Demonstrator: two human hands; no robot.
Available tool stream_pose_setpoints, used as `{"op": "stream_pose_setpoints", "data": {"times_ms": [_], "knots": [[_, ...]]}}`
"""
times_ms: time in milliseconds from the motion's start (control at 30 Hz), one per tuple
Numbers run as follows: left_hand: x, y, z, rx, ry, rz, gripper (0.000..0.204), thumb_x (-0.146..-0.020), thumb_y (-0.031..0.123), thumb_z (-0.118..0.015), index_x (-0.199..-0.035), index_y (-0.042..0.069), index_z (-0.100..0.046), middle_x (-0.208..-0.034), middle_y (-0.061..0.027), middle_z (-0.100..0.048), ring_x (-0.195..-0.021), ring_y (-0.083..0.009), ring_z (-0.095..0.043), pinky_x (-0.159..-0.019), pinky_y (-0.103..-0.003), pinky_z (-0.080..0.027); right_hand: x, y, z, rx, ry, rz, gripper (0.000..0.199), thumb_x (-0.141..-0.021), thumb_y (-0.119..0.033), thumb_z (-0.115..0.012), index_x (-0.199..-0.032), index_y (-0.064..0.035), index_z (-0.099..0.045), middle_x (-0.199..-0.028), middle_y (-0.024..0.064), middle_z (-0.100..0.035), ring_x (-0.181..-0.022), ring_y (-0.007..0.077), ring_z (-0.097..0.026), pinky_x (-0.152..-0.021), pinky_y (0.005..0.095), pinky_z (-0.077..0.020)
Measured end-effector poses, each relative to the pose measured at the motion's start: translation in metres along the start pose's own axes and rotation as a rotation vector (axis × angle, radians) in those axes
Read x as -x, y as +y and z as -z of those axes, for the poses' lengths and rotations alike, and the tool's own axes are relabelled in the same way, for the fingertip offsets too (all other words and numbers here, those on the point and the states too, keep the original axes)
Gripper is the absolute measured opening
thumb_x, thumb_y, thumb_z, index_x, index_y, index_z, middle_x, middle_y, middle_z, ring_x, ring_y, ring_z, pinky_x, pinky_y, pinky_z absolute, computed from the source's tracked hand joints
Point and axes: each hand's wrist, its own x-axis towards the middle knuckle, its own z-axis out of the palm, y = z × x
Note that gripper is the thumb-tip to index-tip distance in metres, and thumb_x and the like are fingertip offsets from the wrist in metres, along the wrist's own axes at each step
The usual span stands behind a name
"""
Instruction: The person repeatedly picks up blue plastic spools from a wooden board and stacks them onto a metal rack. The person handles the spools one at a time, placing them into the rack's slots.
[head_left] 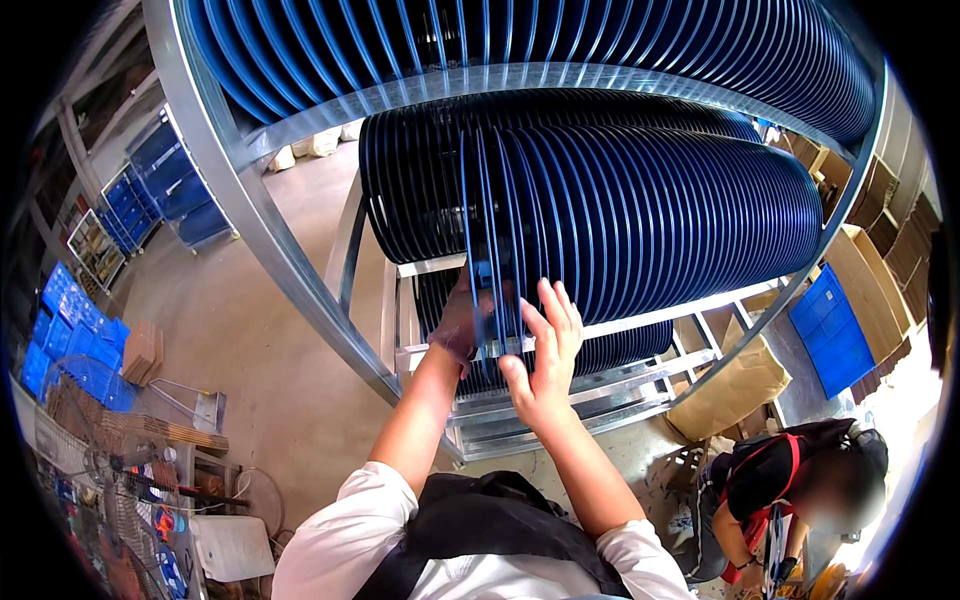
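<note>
Head view, looking down at a metal rack (300, 250) whose rails carry long rows of blue discs (660, 200) set on edge. Judged from the full rows, racking is largely done. The left hand (462, 325) is clamped on one disc's lower edge (480, 270); the right hand (545, 355), fingers spread, presses flat against neighbouring discs. The discs look thin, uniform and closely packed.

White short sleeves, dark apron or vest over the chest, left hand (462, 325) perhaps gloved, right hand (543, 365) bare
</note>
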Motion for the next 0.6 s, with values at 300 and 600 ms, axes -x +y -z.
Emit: {"op": "stream_pose_setpoints", "data": {"times_ms": [300,600], "knots": [[0.067,0.055,-0.059,-0.462,0.203,-0.248,0.052,-0.079,0.017,-0.074,-0.126,0.009,-0.053,-0.116,-0.0085,-0.060,-0.106,-0.0184,-0.059,-0.092,-0.034,-0.049,-0.023,0.025,-0.005,0.197,0.256,-0.048,0.025,-0.077,-0.009,-0.067,-0.100,-0.0034,-0.060,-0.138,0.0202,-0.042,-0.126,0.0364,-0.041,-0.100,0.0450,-0.0307],[0.065,0.044,-0.066,-0.112,0.318,-0.378,0.068,-0.068,0.006,-0.081,-0.129,0.002,-0.050,-0.123,-0.0114,-0.057,-0.112,-0.0264,-0.057,-0.099,-0.041,-0.043,-0.009,0.039,-0.001,0.088,0.154,-0.044,0.031,-0.075,-0.003,-0.068,-0.104,-0.0042,-0.058,-0.140,0.0195,-0.039,-0.130,0.0367,-0.036,-0.105,0.0454,-0.0267]]}}
